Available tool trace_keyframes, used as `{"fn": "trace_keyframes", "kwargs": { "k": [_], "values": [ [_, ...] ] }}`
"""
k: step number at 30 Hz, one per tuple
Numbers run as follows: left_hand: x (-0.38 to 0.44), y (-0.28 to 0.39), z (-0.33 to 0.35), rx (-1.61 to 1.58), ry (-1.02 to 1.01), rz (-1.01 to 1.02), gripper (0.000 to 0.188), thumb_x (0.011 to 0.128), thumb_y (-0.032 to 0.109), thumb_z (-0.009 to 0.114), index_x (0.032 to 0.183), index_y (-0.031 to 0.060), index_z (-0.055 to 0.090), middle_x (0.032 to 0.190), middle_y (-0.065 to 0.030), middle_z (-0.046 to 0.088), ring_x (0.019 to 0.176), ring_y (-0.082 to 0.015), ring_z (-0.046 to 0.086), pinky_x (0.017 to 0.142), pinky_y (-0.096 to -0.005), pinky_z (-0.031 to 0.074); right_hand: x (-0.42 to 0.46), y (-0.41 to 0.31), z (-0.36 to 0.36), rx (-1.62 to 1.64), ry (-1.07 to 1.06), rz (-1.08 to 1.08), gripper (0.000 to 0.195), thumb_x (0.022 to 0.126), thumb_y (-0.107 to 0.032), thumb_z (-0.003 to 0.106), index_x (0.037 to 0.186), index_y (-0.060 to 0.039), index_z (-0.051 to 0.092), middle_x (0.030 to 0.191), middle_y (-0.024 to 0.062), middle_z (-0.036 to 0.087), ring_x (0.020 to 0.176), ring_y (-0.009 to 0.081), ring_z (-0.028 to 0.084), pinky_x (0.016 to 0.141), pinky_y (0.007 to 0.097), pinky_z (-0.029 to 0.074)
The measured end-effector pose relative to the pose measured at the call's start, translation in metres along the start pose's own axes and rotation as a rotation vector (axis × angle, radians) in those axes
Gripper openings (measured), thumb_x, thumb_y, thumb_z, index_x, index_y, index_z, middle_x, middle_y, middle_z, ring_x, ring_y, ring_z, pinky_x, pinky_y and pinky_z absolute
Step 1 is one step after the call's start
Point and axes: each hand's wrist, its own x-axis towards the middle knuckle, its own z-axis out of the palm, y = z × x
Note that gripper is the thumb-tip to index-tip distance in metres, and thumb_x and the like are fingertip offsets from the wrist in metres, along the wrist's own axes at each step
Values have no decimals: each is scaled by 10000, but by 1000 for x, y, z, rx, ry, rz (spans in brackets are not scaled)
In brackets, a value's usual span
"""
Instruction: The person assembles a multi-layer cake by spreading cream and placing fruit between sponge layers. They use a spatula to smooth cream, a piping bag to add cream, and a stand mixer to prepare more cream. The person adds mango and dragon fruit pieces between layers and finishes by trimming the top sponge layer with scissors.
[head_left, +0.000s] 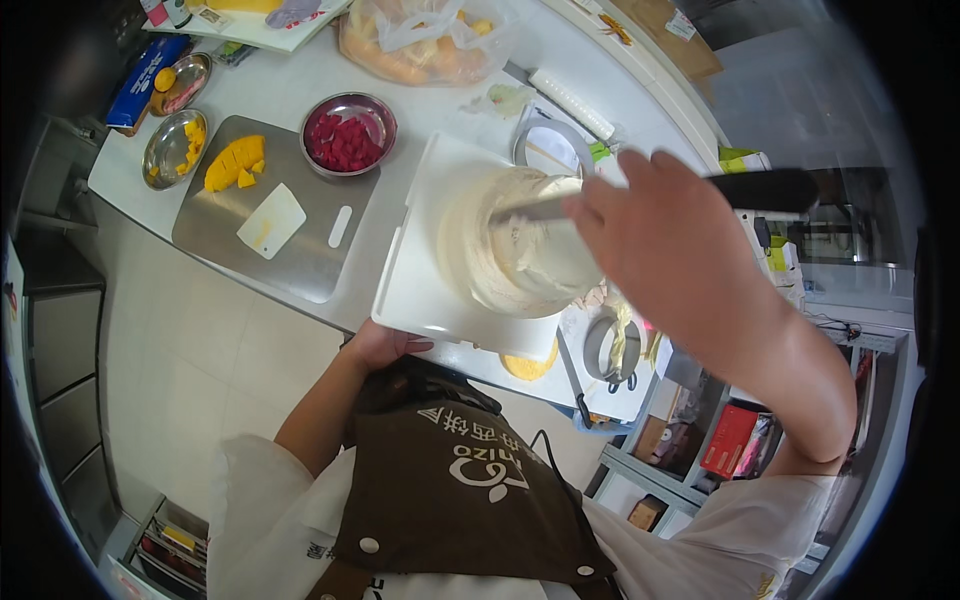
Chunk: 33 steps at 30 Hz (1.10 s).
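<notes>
My right hand (667, 232) grips an icing spatula by its black handle (772, 191). The metal blade (532, 212) lies over the top of a round cake coated in pale cream (517, 289); the blade and cream look blurred. Beneath the cake is a white square board (416, 292) with a raised lip. My left hand (386, 345) is at the board's near left corner, its fingers partly hidden by the board's edge, so its grip does not show. A cream-smeared metal ring (606, 349) and a yellow sponge round (529, 365) lie on the near right side.
A steel cutting board (300, 270) on the left carries cut mango (236, 161) and a white scraper (271, 221). Diced red fruit fills a steel bowl (349, 135). Mango cubes sit in another bowl (175, 150). A bag of bread-like pieces (427, 45) is behind. A long knife (574, 375) lies right.
</notes>
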Motion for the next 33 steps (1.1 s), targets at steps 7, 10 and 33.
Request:
{"fn": "trace_keyframes", "kwargs": {
  "k": [7,10,33],
  "values": [
    [4,17,-13,-61,-33,136,635,1067,575,296,1415,94,521,1272,-83,687,1079,-226,689,904,-401,567,-1,8,7,-60,230,-38,71,751,-142,705,800,-133,756,868,1,567,949,183,562,855,284,426],
    [6,16,-17,-76,-99,51,675,1068,597,254,1380,80,558,1242,-89,703,1086,-232,681,922,-406,550,-9,10,5,-9,10,-6,134,775,-116,679,906,-95,699,903,-4,564,951,181,556,822,281,447],
    [15,61,44,563,682,407,636,1090,494,354,1437,-24,480,1383,-151,584,1241,-277,586,1034,-386,483,-85,-279,456,1741,437,1819,354,1021,-252,493,1279,-15,544,883,179,664,840,316,670,765,429,514]
  ]
}}
